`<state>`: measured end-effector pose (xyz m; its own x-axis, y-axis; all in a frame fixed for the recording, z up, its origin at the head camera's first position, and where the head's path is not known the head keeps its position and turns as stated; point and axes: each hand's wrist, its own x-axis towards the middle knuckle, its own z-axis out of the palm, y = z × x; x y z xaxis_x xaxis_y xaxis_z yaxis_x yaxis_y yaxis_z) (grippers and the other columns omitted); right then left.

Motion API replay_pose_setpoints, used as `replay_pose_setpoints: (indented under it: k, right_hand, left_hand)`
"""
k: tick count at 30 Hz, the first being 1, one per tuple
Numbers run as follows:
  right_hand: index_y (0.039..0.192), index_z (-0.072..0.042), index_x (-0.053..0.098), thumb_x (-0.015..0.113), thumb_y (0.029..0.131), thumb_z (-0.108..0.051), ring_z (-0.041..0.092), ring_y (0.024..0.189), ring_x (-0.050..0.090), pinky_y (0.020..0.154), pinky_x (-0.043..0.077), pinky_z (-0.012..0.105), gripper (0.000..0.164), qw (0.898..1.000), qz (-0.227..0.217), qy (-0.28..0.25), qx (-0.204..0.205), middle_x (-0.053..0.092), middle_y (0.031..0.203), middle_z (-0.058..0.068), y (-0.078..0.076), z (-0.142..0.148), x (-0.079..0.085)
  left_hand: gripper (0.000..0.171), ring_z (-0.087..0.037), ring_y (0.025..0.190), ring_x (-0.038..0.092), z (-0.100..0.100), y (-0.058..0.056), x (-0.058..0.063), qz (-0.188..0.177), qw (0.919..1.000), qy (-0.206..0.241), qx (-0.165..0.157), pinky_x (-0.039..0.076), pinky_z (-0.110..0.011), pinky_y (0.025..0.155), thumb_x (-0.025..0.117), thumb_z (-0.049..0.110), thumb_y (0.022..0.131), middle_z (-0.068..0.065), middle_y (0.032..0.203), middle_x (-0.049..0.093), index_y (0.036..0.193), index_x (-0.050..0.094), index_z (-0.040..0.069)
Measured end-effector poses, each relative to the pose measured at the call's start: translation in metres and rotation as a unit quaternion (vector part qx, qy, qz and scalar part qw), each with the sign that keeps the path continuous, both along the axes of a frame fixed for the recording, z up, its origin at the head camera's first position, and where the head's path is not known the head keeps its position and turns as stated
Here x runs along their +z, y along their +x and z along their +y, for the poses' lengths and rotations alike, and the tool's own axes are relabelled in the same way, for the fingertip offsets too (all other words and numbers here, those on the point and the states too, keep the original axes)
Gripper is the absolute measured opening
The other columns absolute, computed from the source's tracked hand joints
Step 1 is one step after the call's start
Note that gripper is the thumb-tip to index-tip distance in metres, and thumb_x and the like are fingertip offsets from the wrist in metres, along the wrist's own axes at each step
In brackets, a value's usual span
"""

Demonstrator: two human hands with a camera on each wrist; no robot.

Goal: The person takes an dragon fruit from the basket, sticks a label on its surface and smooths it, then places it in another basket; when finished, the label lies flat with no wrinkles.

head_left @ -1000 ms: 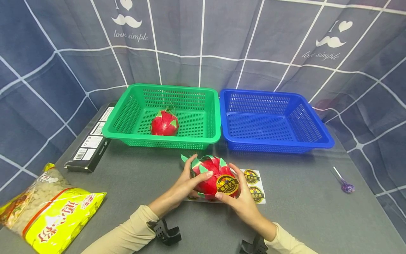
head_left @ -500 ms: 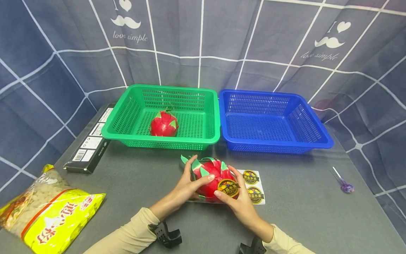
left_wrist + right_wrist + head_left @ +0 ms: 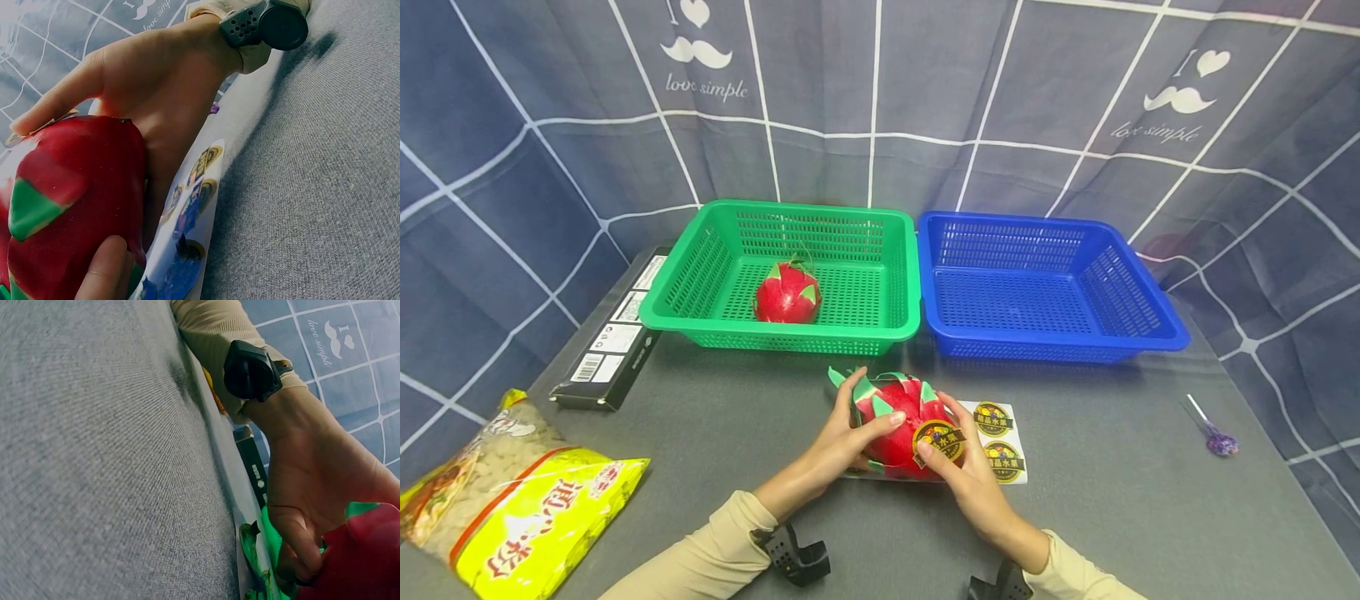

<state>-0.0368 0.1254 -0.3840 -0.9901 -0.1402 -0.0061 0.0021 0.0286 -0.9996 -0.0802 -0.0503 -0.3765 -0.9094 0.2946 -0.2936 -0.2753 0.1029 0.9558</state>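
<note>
Between both hands sits a red dragon fruit [image 3: 895, 437] with green leaf tips, over a white sheet of round fruit stickers [image 3: 1011, 421]. The left hand [image 3: 842, 433] grips its left side, thumb across the front. The right hand [image 3: 970, 475] holds the right side, and its thumb presses on a round black-and-gold sticker [image 3: 934, 435] on the fruit's skin. In the left wrist view the right hand [image 3: 156, 94] cups the dragon fruit [image 3: 81, 181] beside the sticker sheet [image 3: 194, 206]. The right wrist view shows the left hand [image 3: 319, 469] at the fruit's edge [image 3: 362, 562].
A green basket [image 3: 782, 335] holding another dragon fruit [image 3: 787, 293] stands behind, next to a blue basket [image 3: 1052, 337]. A black box [image 3: 617, 350] and a yellow food bag [image 3: 542, 517] lie left. A purple lollipop [image 3: 1219, 442] lies right.
The right thumb has moved from the sticker's lower left edge up onto its face. The sticker now sits flatter against the fruit. The left hand has barely moved.
</note>
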Motion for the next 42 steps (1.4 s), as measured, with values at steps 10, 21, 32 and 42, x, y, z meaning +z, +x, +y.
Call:
replay_pose_setpoints:
  k: [10, 21, 32, 42]
  right_hand:
    - [0.14, -0.013, 0.018, 0.044, 0.092, -0.012, 0.005, 0.108, 0.051, 0.086, 0.047, 0.02, 0.054, 0.995, -0.021, -0.09, 0.04, 0.026, 0.133, 0.007, -0.0008, 0.0002, 0.0032]
    - [0.14, -0.015, 0.014, 0.034, 0.098, -0.022, 0.007, 0.11, 0.048, 0.09, 0.045, 0.022, 0.047, 0.987, -0.058, -0.133, 0.074, 0.031, 0.13, 0.004, -0.002, 0.0029, 0.0029]
    - [0.14, -0.016, 0.011, 0.021, 0.1, -0.021, 0.002, 0.115, 0.042, 0.094, 0.041, 0.023, 0.042, 0.974, -0.078, -0.186, 0.101, 0.028, 0.135, -0.006, -0.0032, 0.0073, 0.0018]
    - [0.142, -0.015, 0.007, 0.019, 0.1, -0.021, 0.003, 0.117, 0.04, 0.097, 0.039, 0.025, 0.044, 0.961, -0.078, -0.238, 0.117, 0.024, 0.137, -0.003, -0.0033, 0.0087, 0.001]
  left_hand:
    - [0.089, -0.024, 0.091, 0.061, -0.0004, -0.001, -0.0022, -0.004, 0.9999, 0.013, -0.001, 0.055, -0.039, 0.063, 0.064, 0.042, 0.077, -0.022, 0.129, 0.038, 0.143, 0.008, 0.025]
    - [0.087, -0.025, 0.092, 0.06, -0.0015, -0.0018, -0.005, -0.013, 0.9998, 0.011, -0.005, 0.056, -0.04, 0.063, 0.063, 0.044, 0.078, -0.021, 0.129, 0.038, 0.143, 0.007, 0.024]
    - [0.089, -0.025, 0.092, 0.06, -0.0013, -0.0024, -0.0079, -0.013, 0.9998, 0.016, -0.005, 0.055, -0.04, 0.062, 0.063, 0.044, 0.077, -0.022, 0.13, 0.036, 0.143, 0.007, 0.025]
    - [0.087, -0.026, 0.094, 0.06, -0.0015, -0.0027, -0.0068, -0.013, 0.9999, 0.005, -0.005, 0.055, -0.04, 0.063, 0.062, 0.046, 0.078, -0.022, 0.129, 0.038, 0.142, 0.007, 0.026]
